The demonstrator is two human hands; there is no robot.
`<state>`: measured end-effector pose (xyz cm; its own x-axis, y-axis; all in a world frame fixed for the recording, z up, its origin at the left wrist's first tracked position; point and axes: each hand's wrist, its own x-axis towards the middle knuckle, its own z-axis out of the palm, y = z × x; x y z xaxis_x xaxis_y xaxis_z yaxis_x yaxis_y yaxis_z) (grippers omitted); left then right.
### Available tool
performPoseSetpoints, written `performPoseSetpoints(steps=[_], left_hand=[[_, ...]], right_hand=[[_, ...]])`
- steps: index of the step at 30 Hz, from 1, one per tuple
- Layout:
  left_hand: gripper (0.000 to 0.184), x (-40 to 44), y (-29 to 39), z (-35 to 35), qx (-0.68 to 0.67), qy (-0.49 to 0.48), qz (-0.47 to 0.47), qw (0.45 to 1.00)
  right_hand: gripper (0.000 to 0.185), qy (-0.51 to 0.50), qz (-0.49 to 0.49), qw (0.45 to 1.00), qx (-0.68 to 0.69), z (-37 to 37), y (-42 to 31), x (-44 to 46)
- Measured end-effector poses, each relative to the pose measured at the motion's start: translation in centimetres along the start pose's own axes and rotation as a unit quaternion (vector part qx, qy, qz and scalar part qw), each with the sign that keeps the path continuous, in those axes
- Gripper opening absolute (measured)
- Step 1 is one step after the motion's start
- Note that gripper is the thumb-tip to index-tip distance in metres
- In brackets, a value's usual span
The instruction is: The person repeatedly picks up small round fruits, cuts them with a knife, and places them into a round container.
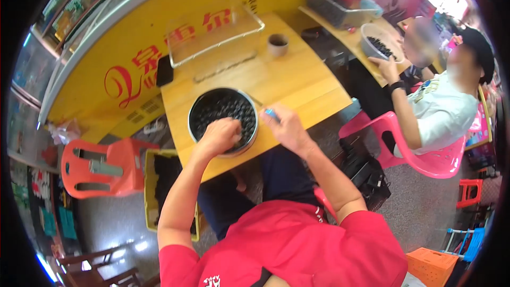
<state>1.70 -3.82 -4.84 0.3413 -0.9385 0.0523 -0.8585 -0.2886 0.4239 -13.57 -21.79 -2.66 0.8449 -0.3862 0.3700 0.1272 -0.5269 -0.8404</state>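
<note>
my left hand (223, 134) is down in the bowl (251, 141), its fingers curled among the dark pieces (234, 107); i cannot tell whether they grip one. my right hand (288, 129), just beside the bowl, has its fingers closed on a blue handle (272, 115). the bowl sits on the table (311, 82), near my edge, the cup (278, 46) beyond.

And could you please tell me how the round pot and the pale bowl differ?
The pot is dark inside, whereas the bowl is whitish. The person's left hand is inside the pot; a co-worker's hand touches the bowl from outside. Both are round and hold many small dark pieces.
</note>
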Motion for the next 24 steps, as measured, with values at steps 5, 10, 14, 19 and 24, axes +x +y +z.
performPoseSetpoints(steps=[5, 10, 14, 19, 24], left_hand=[[0.015, -0.9, 1.7, -1.9, -0.152, 0.096, -0.044, 0.983], [0.014, -2.3, 5.0, -3.8, -0.287, 0.168, -0.050, 0.942], [0.019, -2.7, 7.3, -4.3, -0.259, 0.200, -0.027, 0.945], [0.026, -2.8, 7.9, -3.4, -0.280, 0.226, 0.011, 0.933], [0.022, -3.8, 7.5, -1.8, -0.361, 0.271, -0.038, 0.891]], right_hand=[[0.022, -0.044, 0.050, 0.995, 0.074, 0.8, -1.1, -0.3], [0.025, -0.069, 0.100, 0.970, 0.212, 3.2, -1.5, -1.3], [0.029, -0.050, 0.118, 0.960, 0.248, 3.8, -2.1, -1.2], [0.026, -0.087, 0.176, 0.906, 0.374, 3.3, -2.5, -1.7], [0.019, -0.123, 0.216, 0.869, 0.429, 3.5, -1.8, -1.7]])
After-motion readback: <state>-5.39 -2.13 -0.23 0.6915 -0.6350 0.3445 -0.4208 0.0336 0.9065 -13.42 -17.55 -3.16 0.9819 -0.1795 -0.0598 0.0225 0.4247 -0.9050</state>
